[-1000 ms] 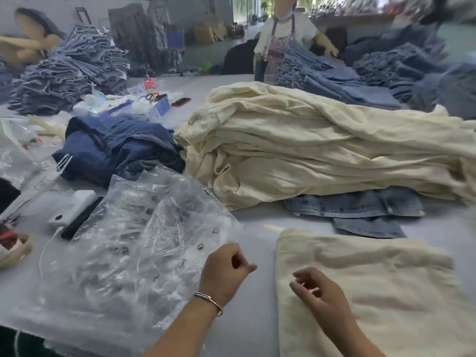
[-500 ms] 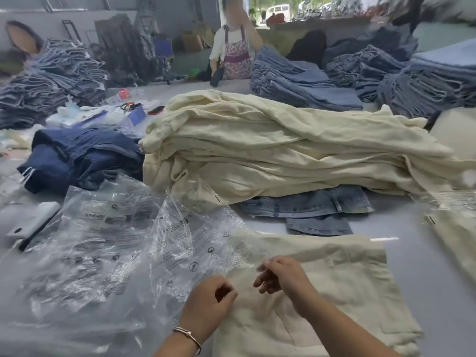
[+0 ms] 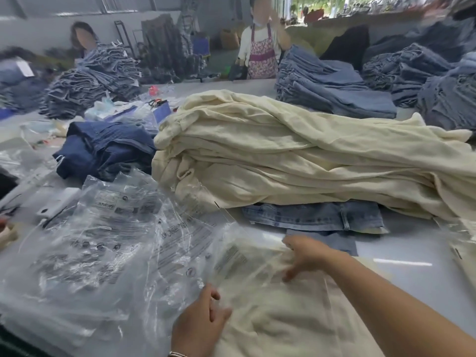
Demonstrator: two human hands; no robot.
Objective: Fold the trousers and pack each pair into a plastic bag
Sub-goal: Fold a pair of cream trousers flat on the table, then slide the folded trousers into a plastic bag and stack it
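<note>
My left grip (image 3: 203, 320) pinches the plastic bag (image 3: 239, 258) mouth taut so my right grip (image 3: 306, 256), fingers spread, feeds folded trousers (image 3: 291, 320) in.

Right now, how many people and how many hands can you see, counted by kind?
Workers at the far side: 2, one on the left and one in an apron
Hands in front: 2, left hand and right hand
Total: 4

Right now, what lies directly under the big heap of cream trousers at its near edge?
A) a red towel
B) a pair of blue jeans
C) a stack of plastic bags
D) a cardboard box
B: a pair of blue jeans pokes out flat from beneath the heap of cream trousers on the table.
</note>
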